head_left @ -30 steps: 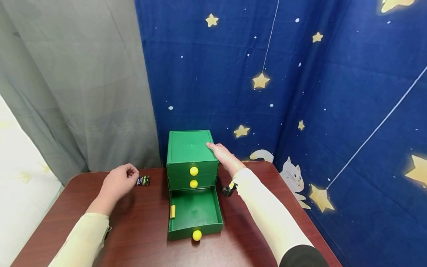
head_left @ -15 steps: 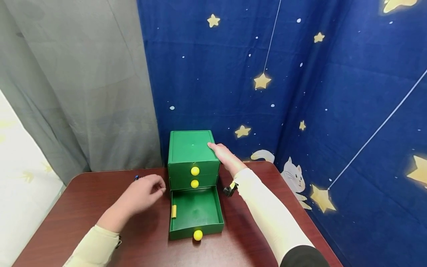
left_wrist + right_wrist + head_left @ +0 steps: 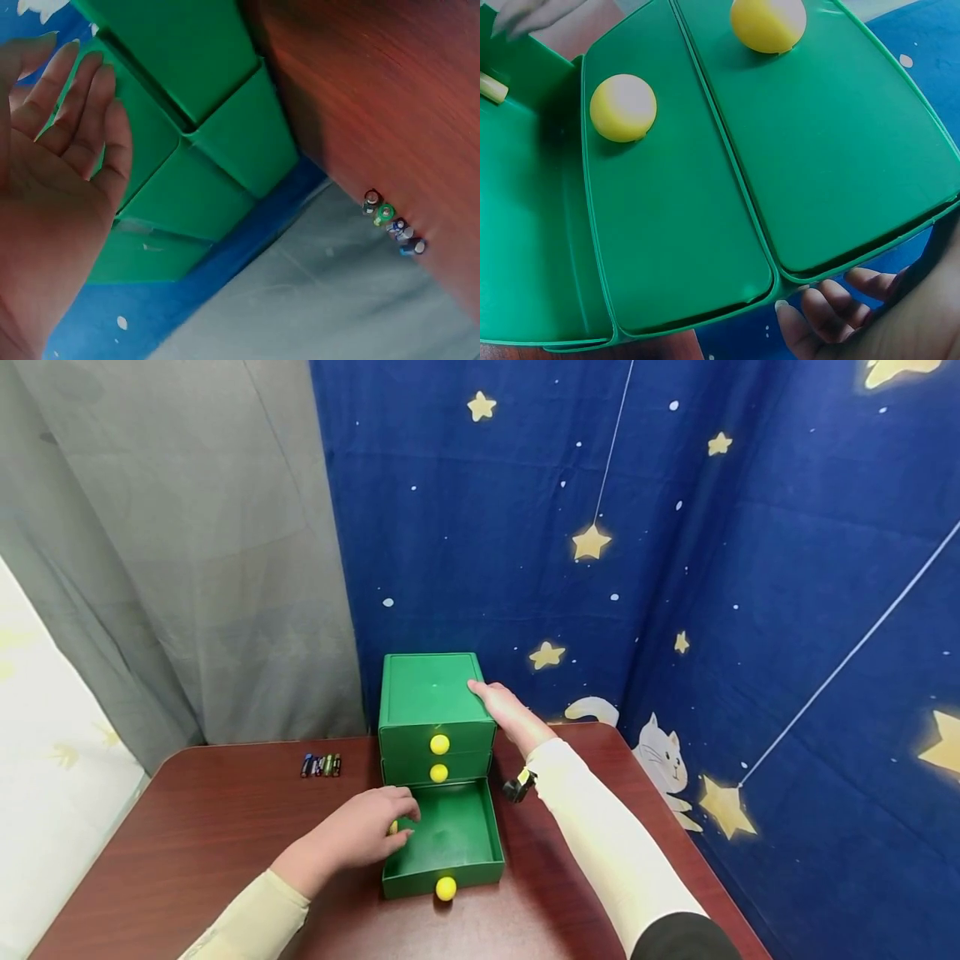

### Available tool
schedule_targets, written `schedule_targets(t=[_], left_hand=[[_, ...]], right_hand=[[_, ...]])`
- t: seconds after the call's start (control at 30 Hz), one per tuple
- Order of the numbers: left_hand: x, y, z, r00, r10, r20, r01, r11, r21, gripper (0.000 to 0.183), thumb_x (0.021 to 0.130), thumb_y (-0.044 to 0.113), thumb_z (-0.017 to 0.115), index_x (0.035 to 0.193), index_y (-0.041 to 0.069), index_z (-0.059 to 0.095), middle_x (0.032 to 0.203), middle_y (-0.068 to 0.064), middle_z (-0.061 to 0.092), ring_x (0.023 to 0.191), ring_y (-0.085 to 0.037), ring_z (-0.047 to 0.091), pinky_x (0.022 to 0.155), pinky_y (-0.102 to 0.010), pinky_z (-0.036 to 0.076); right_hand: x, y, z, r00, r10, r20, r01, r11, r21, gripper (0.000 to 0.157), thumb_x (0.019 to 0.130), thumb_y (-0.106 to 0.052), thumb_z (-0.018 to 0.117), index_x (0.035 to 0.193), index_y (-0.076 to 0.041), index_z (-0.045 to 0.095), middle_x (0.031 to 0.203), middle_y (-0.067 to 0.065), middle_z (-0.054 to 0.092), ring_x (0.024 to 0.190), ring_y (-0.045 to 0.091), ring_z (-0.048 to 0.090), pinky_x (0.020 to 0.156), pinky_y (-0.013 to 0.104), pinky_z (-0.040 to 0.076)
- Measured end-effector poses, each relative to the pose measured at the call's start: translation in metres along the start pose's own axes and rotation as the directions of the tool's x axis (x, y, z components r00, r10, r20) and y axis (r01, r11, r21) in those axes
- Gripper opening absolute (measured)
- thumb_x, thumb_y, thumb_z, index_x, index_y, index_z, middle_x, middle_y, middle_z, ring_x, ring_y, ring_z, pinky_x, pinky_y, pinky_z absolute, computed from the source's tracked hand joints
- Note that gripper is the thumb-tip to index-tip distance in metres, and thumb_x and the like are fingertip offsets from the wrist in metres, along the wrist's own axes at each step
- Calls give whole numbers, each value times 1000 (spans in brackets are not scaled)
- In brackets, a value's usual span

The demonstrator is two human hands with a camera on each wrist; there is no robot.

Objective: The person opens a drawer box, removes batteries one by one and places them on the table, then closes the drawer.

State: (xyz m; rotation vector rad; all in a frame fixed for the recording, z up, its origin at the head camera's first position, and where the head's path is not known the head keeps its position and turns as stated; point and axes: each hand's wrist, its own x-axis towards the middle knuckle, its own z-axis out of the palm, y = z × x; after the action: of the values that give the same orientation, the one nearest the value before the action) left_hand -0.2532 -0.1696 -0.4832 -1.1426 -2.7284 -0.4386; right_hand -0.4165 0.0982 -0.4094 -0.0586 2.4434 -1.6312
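A green drawer cabinet (image 3: pixel 431 689) with yellow ball knobs stands on the table. Its bottom drawer (image 3: pixel 461 839) is pulled out. A yellow cylinder (image 3: pixel 493 88) lies in that drawer along the left wall; my left hand mostly hides it in the head view. Over the drawer's left side hovers my left hand (image 3: pixel 371 827), fingers spread and loosely bent, with nothing between them. My right hand (image 3: pixel 504 706) rests on the cabinet's upper right edge, thumb on top. In the right wrist view its bent fingers (image 3: pixel 829 311) lie against the side wall.
Several small batteries (image 3: pixel 321 766) lie in a row left of the cabinet, near the table's back edge. A grey curtain (image 3: pixel 255 568) and a blue star-patterned curtain (image 3: pixel 480 543) hang behind the brown table (image 3: pixel 187 810).
My left hand has moved right from beside the batteries to over the open drawer, and its fingers have spread. My right hand has stayed on the cabinet.
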Motion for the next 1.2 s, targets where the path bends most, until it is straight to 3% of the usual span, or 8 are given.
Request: schedule_targets(t=[0.1, 0.3, 0.53, 0.7, 0.87, 1.0, 1.2], left_hand=[[5, -1, 3, 999, 26, 46, -31, 993, 116, 15, 96, 18, 84, 107, 13, 76, 100, 3, 68, 91, -15, 65, 87, -42, 60], [14, 0, 12, 988, 26, 150, -75, 942, 328, 26, 88, 27, 91, 102, 12, 74, 90, 4, 61, 85, -18, 61, 84, -41, 55], [16, 11, 19, 965, -126, 228, 30, 924, 381, 38, 83, 30, 94, 111, 9, 79, 101, -3, 72, 102, -26, 70, 110, -45, 53], [18, 16, 24, 942, -234, 242, 115, 899, 423, 36, 84, 26, 91, 112, 7, 80, 109, -6, 75, 114, -28, 70, 117, -45, 48], [23, 24, 28, 921, -294, 256, 145, 869, 473, 14, 88, 21, 86, 94, 11, 79, 102, -6, 75, 111, -29, 70, 118, -47, 47], [27, 28, 31, 915, -314, 253, 145, 840, 522, 12, 92, 22, 84, 87, 13, 77, 95, -5, 74, 100, -29, 69, 115, -46, 48], [29, 31, 37, 923, -330, 200, 162, 802, 575, 8, 97, 18, 82, 90, 15, 79, 90, -3, 74, 91, -25, 69, 107, -43, 51]], right_hand=[[-1, 1, 0, 1000, -11, -1, 11, 1000, 6, 73, 111, -58, 54, 155, 0, 50, 145, 20, 58, 135, 36, 56, 119, 52, 44], [-1, 2, 0, 1000, -13, 9, 13, 1000, 2, 73, 111, -59, 53, 155, 0, 50, 145, 19, 58, 136, 35, 56, 120, 51, 43], [-2, 1, 0, 1000, -8, 8, 8, 1000, 10, 73, 111, -59, 54, 155, 0, 51, 145, 19, 58, 136, 36, 56, 119, 52, 44], [-2, 0, -1, 1000, -13, 7, 13, 1000, 11, 73, 111, -57, 55, 156, 0, 50, 148, 21, 57, 138, 37, 55, 120, 51, 43], [-2, 0, -1, 1000, -10, -3, 10, 1000, 12, 74, 111, -58, 55, 157, 1, 49, 148, 21, 56, 139, 37, 54, 121, 52, 43], [-2, 0, -1, 1000, -7, 3, 7, 1000, 11, 75, 111, -58, 55, 157, 1, 48, 148, 21, 56, 139, 37, 54, 121, 52, 43], [-1, 0, 1, 1000, -8, -2, 8, 1000, 12, 76, 111, -58, 55, 158, 2, 47, 148, 21, 56, 138, 37, 55, 121, 51, 43]])
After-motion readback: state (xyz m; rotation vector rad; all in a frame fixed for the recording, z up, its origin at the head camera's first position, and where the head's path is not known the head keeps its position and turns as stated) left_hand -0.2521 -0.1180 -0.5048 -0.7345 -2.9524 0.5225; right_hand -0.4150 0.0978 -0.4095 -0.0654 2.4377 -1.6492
